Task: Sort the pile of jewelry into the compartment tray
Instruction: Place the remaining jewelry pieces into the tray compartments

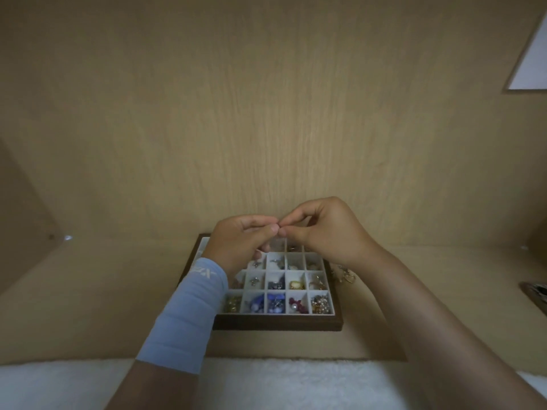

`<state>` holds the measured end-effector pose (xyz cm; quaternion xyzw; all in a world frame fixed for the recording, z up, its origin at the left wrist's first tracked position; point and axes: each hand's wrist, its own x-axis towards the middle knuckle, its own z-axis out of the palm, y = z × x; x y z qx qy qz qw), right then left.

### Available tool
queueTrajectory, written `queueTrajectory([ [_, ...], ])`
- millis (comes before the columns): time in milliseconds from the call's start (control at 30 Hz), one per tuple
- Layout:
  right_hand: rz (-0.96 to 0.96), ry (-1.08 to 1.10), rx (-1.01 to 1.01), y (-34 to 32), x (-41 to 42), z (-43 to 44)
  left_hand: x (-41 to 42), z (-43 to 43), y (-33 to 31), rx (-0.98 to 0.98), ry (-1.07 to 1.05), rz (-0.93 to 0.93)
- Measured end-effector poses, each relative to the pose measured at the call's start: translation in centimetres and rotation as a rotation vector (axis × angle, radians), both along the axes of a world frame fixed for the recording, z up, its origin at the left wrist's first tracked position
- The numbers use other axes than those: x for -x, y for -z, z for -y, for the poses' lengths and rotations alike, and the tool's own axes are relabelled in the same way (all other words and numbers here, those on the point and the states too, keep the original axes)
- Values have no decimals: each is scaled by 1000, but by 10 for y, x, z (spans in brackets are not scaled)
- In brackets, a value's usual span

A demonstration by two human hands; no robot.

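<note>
As left hand (236,241) and right hand (322,229) pinched tip-to-tip over the tray (278,324), seemingly untangling something, each grip's contents couldn't be told.

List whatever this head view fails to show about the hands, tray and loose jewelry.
Anything pinched between left hand and right hand: too small, covered by fingertips.
Dark wooden compartment tray: left cells hidden by left hand and pale blue sleeve.
Loose gold jewelry pile: partly behind right forearm.
Dark object: cut by right edge.
</note>
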<state>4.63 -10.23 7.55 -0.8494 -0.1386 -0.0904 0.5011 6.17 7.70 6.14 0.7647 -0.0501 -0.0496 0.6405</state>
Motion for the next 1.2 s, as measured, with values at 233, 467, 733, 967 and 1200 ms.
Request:
queueTrajectory([
  [233, 42, -23, 116, 5, -17, -42, 3, -45, 5, 124, 86, -108],
  [467, 51, -55, 202, 12, -18, -53, -6, -62, 10, -43, 46, 4],
  [733, -104, -162, 597, 9, -10, -45, -10, -68, 19, -375, 197, 132],
  [967, -123, -153, 909, 7, -1, -62, -12, -69, 19, -479, 142, 217],
  [1200, -168, -140, 880, -6, 1, -55, -9, -60, 23, -545, 188, 227],
])
